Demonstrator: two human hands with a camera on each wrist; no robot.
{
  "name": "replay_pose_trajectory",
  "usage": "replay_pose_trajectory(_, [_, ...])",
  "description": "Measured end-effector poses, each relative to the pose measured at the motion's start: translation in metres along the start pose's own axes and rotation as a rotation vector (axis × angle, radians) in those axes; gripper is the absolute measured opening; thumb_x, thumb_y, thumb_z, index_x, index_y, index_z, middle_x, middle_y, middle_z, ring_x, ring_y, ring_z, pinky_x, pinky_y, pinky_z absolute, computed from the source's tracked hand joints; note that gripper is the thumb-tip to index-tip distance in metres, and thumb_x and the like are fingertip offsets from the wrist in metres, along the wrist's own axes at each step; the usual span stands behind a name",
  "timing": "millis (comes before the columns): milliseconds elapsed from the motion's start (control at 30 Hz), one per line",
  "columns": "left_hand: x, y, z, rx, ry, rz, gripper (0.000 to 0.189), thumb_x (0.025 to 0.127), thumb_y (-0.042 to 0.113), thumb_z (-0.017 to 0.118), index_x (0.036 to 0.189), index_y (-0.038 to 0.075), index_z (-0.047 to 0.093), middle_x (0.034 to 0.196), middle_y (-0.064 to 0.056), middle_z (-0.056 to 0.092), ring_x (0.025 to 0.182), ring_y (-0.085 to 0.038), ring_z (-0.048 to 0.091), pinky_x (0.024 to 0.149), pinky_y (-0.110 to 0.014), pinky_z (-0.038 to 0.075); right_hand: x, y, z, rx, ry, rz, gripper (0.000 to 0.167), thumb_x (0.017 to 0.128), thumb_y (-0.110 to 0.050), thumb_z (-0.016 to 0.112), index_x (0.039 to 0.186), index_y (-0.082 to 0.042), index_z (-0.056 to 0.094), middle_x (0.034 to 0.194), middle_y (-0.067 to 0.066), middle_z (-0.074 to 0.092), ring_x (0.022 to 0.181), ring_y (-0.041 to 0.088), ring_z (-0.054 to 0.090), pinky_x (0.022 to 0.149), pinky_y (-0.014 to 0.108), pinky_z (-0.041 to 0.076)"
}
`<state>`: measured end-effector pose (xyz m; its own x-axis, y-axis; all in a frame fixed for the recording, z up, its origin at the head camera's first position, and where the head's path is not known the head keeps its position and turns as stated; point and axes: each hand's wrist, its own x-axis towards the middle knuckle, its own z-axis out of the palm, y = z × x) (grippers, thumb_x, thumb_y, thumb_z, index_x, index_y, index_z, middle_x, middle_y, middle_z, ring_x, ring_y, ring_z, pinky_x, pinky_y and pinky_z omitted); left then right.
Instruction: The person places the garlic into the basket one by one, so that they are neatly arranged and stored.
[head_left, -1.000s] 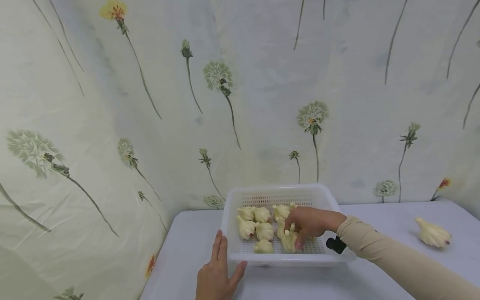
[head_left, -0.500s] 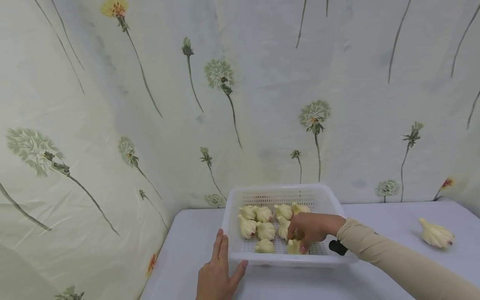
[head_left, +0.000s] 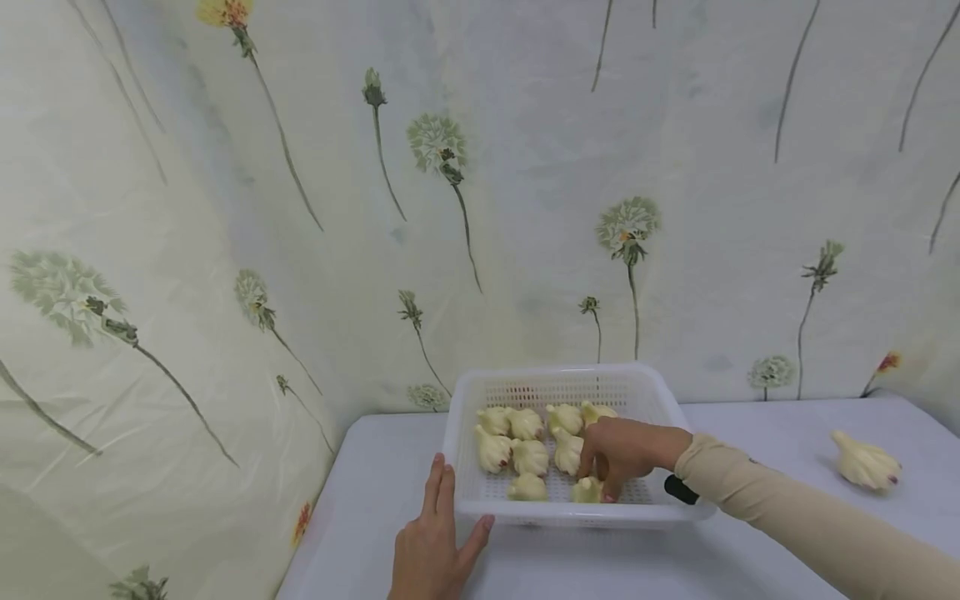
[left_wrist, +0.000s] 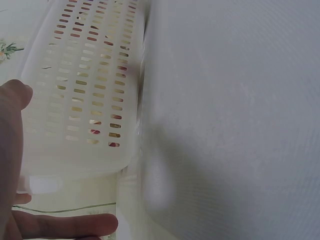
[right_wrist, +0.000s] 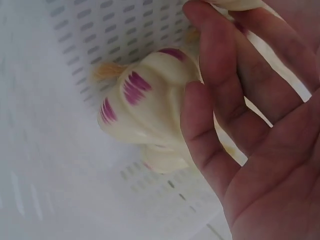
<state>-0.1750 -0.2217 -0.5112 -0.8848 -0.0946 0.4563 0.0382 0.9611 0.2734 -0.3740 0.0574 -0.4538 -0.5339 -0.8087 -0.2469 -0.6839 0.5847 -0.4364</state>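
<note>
A white plastic basket (head_left: pixel 570 515) with slotted walls holds several cream garlic bulbs (head_left: pixel 530 458). My right hand (head_left: pixel 630 450) reaches into its right half, pinching a garlic bulb (head_left: pixel 587 490) near the front wall between thumb and fingers. In the right wrist view, a garlic bulb (right_wrist: pixel 150 97) with purple streaks lies by the little finger, and a bit of another bulb (right_wrist: pixel 235 4) shows at the fingertips. My left hand (head_left: pixel 435 542) touches the basket's front left corner with straight fingers; the left wrist view has its thumb (left_wrist: pixel 19 94) against the slotted wall.
One more garlic bulb (head_left: pixel 866 462) lies on the white-covered table (head_left: pixel 780 421), right of the basket. Behind the table hangs a pale cloth (head_left: pixel 525 208) with dandelion prints, which continues along the left side. A black device (head_left: pixel 680 490) sits under the right wrist.
My right hand has shifted slightly right and lowered the garlic bulb to the front of the basket. Bulbs behind it show more fully. The left hand stays at the corner.
</note>
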Motion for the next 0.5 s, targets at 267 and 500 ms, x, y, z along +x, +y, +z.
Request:
replay_pose_trajectory(267, [0.000,0.000,0.002,-0.007,0.000,0.016,0.085,0.100,0.063,0.063,0.155,0.000,0.049,0.166,-0.016,0.045,0.044,0.002,0.024,0.042,-0.017,0.028,-0.013,-0.008,-0.008,-0.008,0.055,-0.052,0.046,0.069,-0.023,0.101,0.111,-0.017,0.083,0.090,-0.008,0.080,0.078,0.002,0.070,0.070,0.026,0.057])
replay_pose_trajectory(500, [0.000,-0.001,-0.001,0.008,0.006,0.002,0.086,0.100,0.064,0.063,0.155,0.000,0.048,0.167,-0.014,0.044,0.043,0.001,0.024,0.043,-0.019,0.029,-0.042,-0.009,-0.032,-0.064,0.208,-0.130,0.042,0.083,-0.042,0.091,0.115,-0.016,0.081,0.097,-0.005,0.080,0.076,-0.001,0.065,0.068,0.027,0.055])
